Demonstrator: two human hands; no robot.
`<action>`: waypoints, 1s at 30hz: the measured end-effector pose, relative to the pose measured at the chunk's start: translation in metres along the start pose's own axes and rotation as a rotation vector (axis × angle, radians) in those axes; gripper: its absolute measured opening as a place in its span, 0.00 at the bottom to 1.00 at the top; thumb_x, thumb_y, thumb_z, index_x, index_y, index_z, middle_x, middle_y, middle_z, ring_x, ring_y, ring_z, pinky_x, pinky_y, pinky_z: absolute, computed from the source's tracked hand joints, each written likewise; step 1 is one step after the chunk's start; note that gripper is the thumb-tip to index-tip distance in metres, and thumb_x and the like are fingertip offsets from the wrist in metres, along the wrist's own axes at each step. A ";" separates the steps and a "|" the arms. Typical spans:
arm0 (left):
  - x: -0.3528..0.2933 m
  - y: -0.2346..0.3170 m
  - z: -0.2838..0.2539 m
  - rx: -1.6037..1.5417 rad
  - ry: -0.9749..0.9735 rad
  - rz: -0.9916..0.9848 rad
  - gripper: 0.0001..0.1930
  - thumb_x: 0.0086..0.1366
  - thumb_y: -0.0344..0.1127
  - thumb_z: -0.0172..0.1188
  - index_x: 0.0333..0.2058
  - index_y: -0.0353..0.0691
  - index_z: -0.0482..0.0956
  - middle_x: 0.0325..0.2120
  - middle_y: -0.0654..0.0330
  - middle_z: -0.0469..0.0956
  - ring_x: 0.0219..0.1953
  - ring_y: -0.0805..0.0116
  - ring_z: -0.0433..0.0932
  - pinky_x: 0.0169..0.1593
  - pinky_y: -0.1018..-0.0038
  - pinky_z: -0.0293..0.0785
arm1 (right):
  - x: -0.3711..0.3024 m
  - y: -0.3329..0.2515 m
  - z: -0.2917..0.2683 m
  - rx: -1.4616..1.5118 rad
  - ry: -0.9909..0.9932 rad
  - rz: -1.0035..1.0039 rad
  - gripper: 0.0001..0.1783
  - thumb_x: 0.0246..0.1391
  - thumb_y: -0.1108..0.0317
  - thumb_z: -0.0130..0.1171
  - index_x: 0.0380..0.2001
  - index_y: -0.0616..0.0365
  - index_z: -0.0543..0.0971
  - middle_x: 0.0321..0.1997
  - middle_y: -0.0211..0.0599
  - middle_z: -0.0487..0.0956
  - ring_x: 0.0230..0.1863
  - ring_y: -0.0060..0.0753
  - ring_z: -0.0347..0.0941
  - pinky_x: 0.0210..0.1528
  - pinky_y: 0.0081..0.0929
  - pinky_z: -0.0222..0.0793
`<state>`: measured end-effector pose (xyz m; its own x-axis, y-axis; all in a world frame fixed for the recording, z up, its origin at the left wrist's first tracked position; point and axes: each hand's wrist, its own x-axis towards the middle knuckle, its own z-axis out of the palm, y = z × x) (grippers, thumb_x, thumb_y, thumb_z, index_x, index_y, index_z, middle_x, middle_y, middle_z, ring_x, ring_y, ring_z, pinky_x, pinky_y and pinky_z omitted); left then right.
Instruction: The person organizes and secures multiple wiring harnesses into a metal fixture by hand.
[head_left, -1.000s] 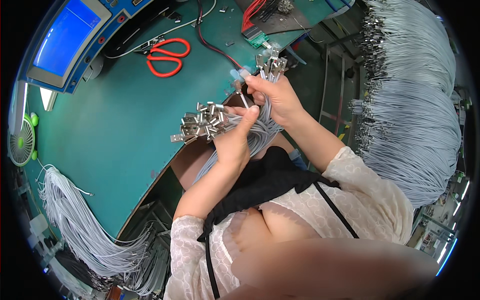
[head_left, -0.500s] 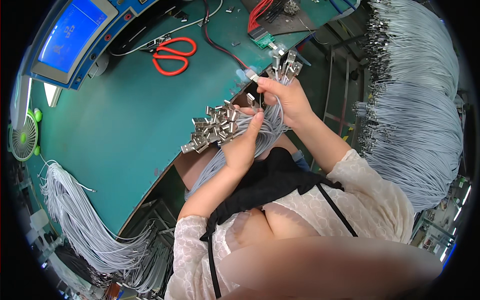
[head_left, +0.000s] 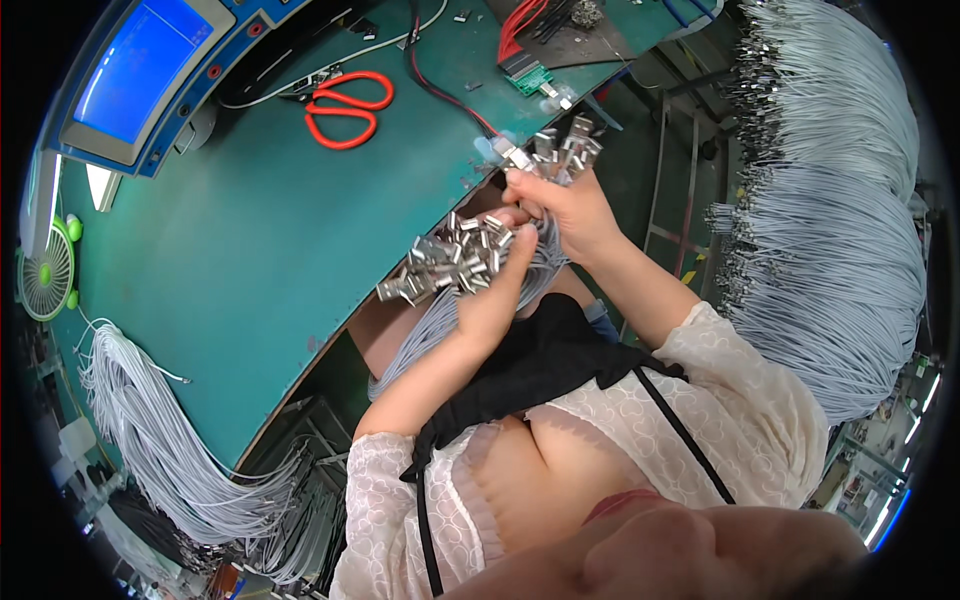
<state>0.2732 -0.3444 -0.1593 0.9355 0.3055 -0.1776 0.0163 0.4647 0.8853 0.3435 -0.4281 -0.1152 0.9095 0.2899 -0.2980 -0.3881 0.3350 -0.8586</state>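
The bundle of grey cables (head_left: 440,320) with metal connectors (head_left: 445,265) at their ends was held just off the near edge of the green table (head_left: 230,250), in front of the person's chest. The left hand (head_left: 495,290) was closed around the bundle just behind the connector cluster, thumb raised toward the other hand. The right hand (head_left: 565,205) was closed on a smaller group of connectors (head_left: 560,150), fingers curled tight, with the connector ends protruding above the knuckles. The two hands touched at the fingertips. Red-handled scissors (head_left: 345,105) lay farther back on the table, well apart. A blue screen (head_left: 140,65) stood at the far left. Further grey cable bundles (head_left: 840,250) hung at right.
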 end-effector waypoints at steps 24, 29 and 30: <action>0.003 0.010 0.006 -0.128 0.025 -0.045 0.08 0.52 0.27 0.59 0.31 0.36 0.70 0.30 0.63 0.71 0.33 0.77 0.69 0.38 0.81 0.65 | 0.010 -0.001 -0.002 -0.150 -0.068 0.018 0.06 0.42 0.70 0.58 0.24 0.59 0.73 0.17 0.26 0.70 0.16 0.14 0.62 0.18 0.11 0.56; -0.001 0.001 0.000 -0.073 -0.067 -0.021 0.08 0.53 0.28 0.59 0.32 0.36 0.70 0.29 0.64 0.71 0.33 0.78 0.69 0.38 0.81 0.65 | 0.001 -0.004 0.007 0.007 0.029 -0.083 0.06 0.44 0.69 0.57 0.24 0.60 0.74 0.18 0.28 0.72 0.15 0.15 0.65 0.14 0.13 0.57; -0.003 0.000 -0.003 -0.032 -0.122 -0.035 0.09 0.53 0.29 0.59 0.32 0.36 0.70 0.29 0.64 0.71 0.33 0.78 0.69 0.38 0.81 0.65 | 0.005 -0.001 -0.004 -0.044 0.004 -0.072 0.06 0.44 0.69 0.57 0.24 0.60 0.74 0.18 0.29 0.72 0.15 0.15 0.65 0.14 0.13 0.58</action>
<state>0.2692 -0.3434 -0.1603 0.9707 0.1860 -0.1524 0.0401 0.4996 0.8653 0.3489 -0.4312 -0.1172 0.9354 0.2632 -0.2361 -0.3146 0.3148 -0.8955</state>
